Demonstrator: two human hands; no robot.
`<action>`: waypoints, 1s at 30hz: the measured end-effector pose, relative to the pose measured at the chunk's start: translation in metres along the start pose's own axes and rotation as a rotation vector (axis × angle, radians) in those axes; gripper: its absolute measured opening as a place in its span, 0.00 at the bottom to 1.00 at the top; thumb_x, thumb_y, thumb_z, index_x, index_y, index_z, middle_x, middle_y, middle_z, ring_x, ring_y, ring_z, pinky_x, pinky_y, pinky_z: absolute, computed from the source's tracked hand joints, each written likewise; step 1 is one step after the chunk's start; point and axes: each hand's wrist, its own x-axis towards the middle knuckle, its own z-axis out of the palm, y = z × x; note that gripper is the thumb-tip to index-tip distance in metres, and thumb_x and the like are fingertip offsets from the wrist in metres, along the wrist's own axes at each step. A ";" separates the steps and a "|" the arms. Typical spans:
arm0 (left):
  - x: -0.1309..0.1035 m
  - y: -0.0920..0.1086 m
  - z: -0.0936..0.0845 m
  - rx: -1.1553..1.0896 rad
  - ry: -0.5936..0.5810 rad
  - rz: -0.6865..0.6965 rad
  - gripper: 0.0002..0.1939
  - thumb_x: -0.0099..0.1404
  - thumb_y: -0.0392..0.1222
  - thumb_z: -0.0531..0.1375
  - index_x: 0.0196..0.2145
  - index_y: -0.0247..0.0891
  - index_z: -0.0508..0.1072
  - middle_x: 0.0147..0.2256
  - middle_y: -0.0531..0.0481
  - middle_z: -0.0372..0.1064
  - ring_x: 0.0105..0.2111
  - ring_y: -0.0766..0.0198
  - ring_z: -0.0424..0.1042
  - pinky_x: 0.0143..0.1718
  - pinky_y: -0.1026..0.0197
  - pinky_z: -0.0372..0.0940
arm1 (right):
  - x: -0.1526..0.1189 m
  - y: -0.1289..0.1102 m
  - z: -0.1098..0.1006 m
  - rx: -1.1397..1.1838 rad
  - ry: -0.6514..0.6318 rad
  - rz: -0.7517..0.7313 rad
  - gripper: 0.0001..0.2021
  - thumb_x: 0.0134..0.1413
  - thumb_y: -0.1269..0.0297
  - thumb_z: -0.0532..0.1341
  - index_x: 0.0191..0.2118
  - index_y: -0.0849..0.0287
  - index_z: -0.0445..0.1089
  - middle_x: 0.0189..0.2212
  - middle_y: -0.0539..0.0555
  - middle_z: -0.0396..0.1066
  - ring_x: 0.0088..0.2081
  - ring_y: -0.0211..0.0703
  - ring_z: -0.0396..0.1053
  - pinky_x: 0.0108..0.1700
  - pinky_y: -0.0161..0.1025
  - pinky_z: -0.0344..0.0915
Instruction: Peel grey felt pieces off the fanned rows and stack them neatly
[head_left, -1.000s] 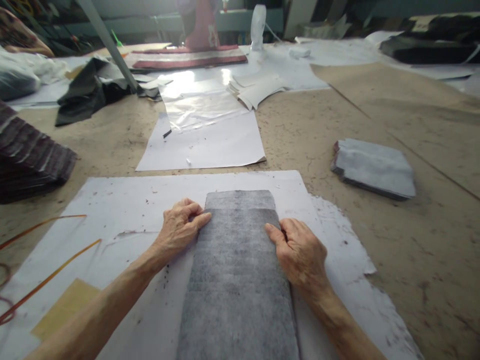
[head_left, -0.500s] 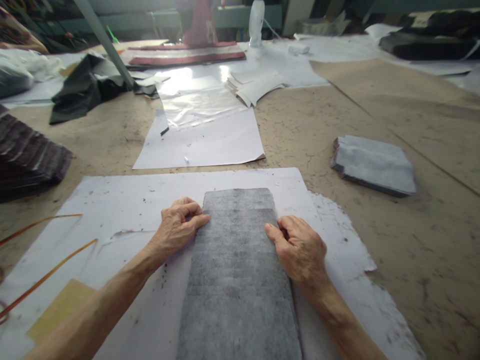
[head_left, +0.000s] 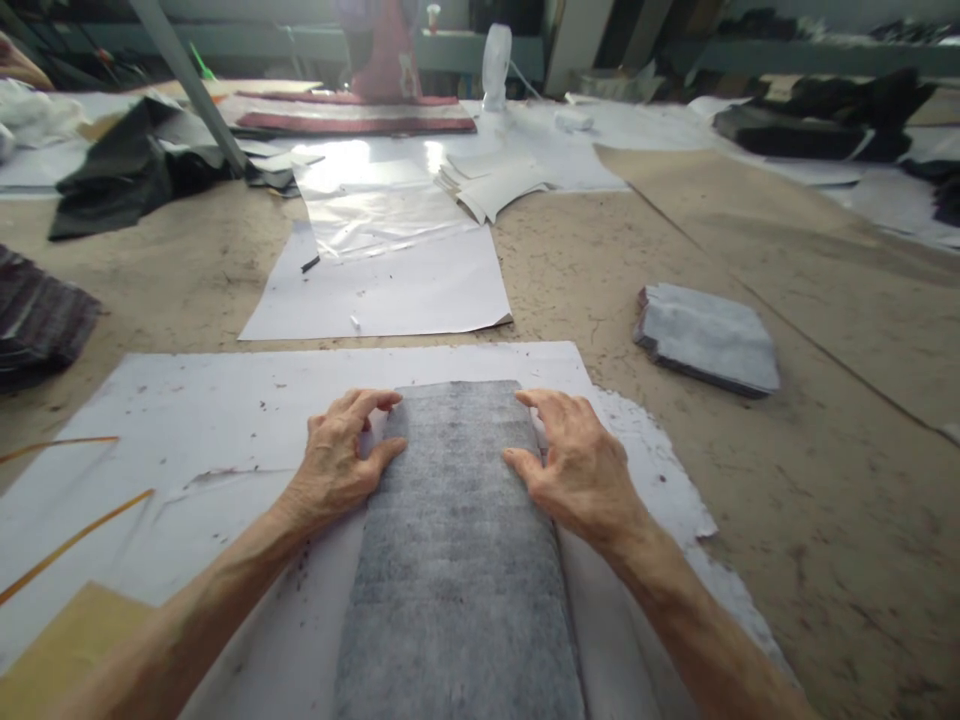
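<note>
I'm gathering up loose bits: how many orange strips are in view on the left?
2. The farther strip meets the left edge; the nearer strip slants beyond the yellow piece. Both leave the frame, so they may join, and others may be hidden.

We can read no text, label, brand, number or sign here. A pale mark [head_left: 407,72] shows on the pink item [head_left: 379,50] beyond the desk [head_left: 555,240], too blurred for us to make out.
</note>
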 end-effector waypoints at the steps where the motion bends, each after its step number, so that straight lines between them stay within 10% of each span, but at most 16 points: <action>1: 0.003 0.000 -0.001 -0.001 -0.020 0.008 0.18 0.53 0.45 0.57 0.43 0.43 0.68 0.41 0.51 0.65 0.36 0.62 0.63 0.34 0.60 0.57 | 0.007 0.002 -0.004 0.020 -0.091 0.003 0.24 0.41 0.67 0.64 0.48 0.59 0.64 0.47 0.55 0.68 0.47 0.47 0.63 0.47 0.41 0.59; 13: 0.020 0.007 -0.009 0.017 -0.146 -0.114 0.10 0.46 0.41 0.59 0.29 0.41 0.66 0.28 0.55 0.61 0.32 0.63 0.62 0.36 0.58 0.57 | 0.020 -0.005 -0.011 -0.011 -0.293 0.276 0.10 0.40 0.60 0.62 0.20 0.57 0.59 0.19 0.47 0.63 0.24 0.38 0.60 0.25 0.35 0.48; 18: 0.017 0.008 -0.007 0.006 -0.113 -0.145 0.11 0.45 0.41 0.60 0.30 0.42 0.68 0.34 0.53 0.63 0.35 0.62 0.61 0.42 0.55 0.56 | -0.010 -0.003 0.001 0.031 -0.113 0.304 0.17 0.46 0.56 0.59 0.17 0.57 0.54 0.18 0.46 0.60 0.22 0.36 0.57 0.25 0.35 0.49; 24: 0.017 0.010 -0.009 -0.013 -0.139 -0.163 0.17 0.44 0.40 0.60 0.36 0.47 0.70 0.37 0.54 0.63 0.34 0.63 0.60 0.43 0.55 0.55 | -0.027 0.007 0.025 0.157 0.313 -0.108 0.08 0.52 0.65 0.57 0.24 0.57 0.61 0.21 0.49 0.63 0.25 0.38 0.62 0.29 0.35 0.58; 30: 0.018 0.009 -0.005 0.006 -0.098 -0.185 0.14 0.44 0.40 0.61 0.32 0.44 0.69 0.37 0.54 0.62 0.37 0.61 0.61 0.46 0.53 0.53 | -0.029 0.010 0.028 0.129 0.338 -0.151 0.09 0.53 0.66 0.56 0.24 0.56 0.59 0.20 0.48 0.60 0.24 0.39 0.61 0.28 0.35 0.58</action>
